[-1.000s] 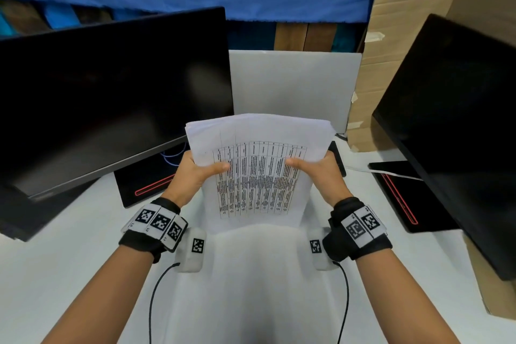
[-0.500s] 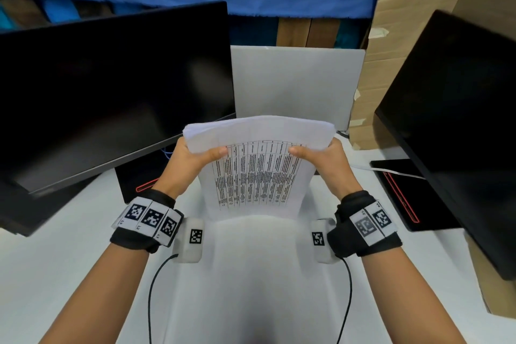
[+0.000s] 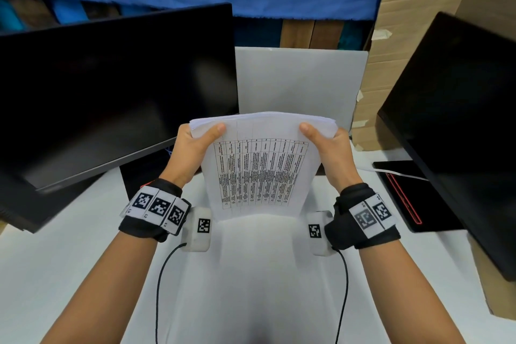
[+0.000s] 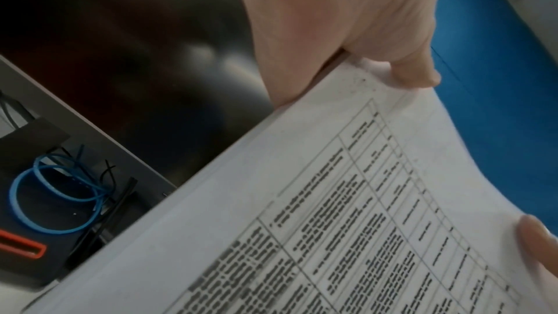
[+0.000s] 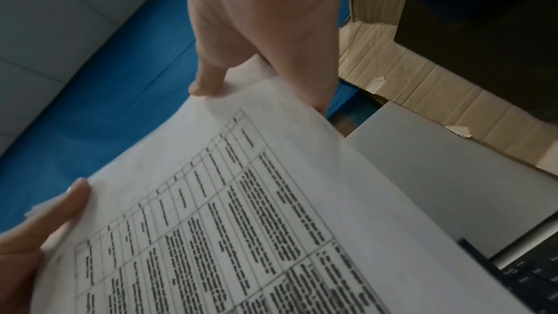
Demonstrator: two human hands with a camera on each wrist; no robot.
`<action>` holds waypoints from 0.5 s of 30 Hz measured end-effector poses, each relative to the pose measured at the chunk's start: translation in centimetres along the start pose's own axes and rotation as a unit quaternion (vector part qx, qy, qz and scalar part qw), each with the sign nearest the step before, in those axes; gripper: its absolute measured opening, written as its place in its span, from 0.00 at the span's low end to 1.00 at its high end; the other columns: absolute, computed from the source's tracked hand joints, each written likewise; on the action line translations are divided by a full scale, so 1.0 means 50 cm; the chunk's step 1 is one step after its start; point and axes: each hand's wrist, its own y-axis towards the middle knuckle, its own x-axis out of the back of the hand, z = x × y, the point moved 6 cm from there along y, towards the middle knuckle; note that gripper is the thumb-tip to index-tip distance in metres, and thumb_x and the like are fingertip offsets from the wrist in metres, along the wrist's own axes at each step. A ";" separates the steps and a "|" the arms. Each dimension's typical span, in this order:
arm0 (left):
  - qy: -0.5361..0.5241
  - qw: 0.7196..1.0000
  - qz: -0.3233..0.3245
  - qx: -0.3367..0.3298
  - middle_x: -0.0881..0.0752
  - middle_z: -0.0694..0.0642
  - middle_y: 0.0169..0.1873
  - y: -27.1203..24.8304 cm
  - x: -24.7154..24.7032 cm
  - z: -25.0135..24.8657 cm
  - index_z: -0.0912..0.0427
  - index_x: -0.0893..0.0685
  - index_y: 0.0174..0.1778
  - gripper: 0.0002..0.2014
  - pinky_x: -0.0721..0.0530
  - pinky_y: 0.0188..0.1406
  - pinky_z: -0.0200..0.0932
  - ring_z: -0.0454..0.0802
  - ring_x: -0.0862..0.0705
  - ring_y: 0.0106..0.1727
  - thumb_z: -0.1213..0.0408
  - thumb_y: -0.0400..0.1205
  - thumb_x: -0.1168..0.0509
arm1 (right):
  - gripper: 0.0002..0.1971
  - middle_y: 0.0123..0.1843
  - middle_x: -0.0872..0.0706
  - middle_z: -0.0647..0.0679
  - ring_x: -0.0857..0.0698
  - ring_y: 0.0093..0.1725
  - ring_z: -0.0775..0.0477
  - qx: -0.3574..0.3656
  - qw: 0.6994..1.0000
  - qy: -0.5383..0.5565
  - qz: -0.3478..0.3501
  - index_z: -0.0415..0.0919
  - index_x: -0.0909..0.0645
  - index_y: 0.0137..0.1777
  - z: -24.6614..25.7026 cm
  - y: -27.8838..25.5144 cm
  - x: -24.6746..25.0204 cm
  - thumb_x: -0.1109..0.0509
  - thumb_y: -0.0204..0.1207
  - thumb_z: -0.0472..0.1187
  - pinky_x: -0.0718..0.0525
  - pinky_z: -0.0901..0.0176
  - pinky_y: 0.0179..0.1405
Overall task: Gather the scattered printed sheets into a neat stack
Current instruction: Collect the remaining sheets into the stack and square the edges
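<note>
A stack of printed sheets (image 3: 259, 170) with a table of text on the top page stands nearly upright above the white table (image 3: 55, 274), its lower edge down near the surface. My left hand (image 3: 195, 145) grips the stack's upper left side, thumb on the front page. My right hand (image 3: 329, 145) grips the upper right side the same way. The left wrist view shows the sheets (image 4: 347, 211) under my left thumb (image 4: 413, 75). In the right wrist view, the sheets (image 5: 241, 211) sit beneath my right thumb (image 5: 208, 80). The fingers behind the paper are hidden.
A dark monitor (image 3: 111, 98) leans at the left and another monitor (image 3: 458, 131) at the right. Behind the sheets stands a white board (image 3: 298, 84). Cardboard (image 3: 418, 8) rises at the back right. Coiled blue cable (image 4: 51, 197) lies under the left monitor. A black device with red lines (image 3: 405, 195) lies at the right.
Both hands have slid up the sides of the stack toward its top corners, and the sheets stand more upright, with the edges more even.
</note>
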 end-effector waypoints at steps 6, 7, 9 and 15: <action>0.010 0.999 -0.023 -0.038 0.09 0.42 0.32 -0.001 -0.003 -0.026 0.56 0.14 0.46 0.09 0.16 0.36 0.32 0.38 0.12 0.37 0.60 0.81 0.40 | 0.07 0.34 0.14 0.58 0.16 0.33 0.66 0.018 0.999 -0.031 0.016 0.49 0.17 0.40 0.015 0.004 -0.009 0.35 0.78 0.41 0.19 0.72 0.34; 0.005 0.999 -0.016 -0.043 0.09 0.41 0.32 -0.003 -0.004 -0.029 0.55 0.14 0.46 0.10 0.16 0.36 0.31 0.38 0.12 0.38 0.56 0.80 0.38 | 0.08 0.33 0.14 0.59 0.17 0.33 0.65 0.018 0.999 -0.033 0.024 0.48 0.17 0.40 0.014 0.004 -0.008 0.36 0.79 0.41 0.20 0.72 0.34; -0.008 0.999 0.001 -0.045 0.09 0.42 0.35 -0.006 -0.004 -0.032 0.52 0.13 0.46 0.14 0.15 0.38 0.33 0.39 0.12 0.40 0.47 0.74 0.35 | 0.08 0.31 0.13 0.61 0.16 0.33 0.66 0.018 0.999 -0.037 0.036 0.48 0.18 0.41 0.013 0.003 -0.006 0.36 0.79 0.40 0.20 0.73 0.35; 0.027 0.995 0.082 0.046 0.09 0.38 0.40 -0.018 -0.011 0.026 0.51 0.18 0.51 0.12 0.15 0.42 0.32 0.38 0.11 0.46 0.66 0.72 0.30 | 0.13 0.47 0.11 0.58 0.12 0.53 0.53 -0.074 0.985 -0.112 0.106 0.54 0.18 0.46 -0.065 -0.020 -0.009 0.25 0.69 0.34 0.17 0.50 0.60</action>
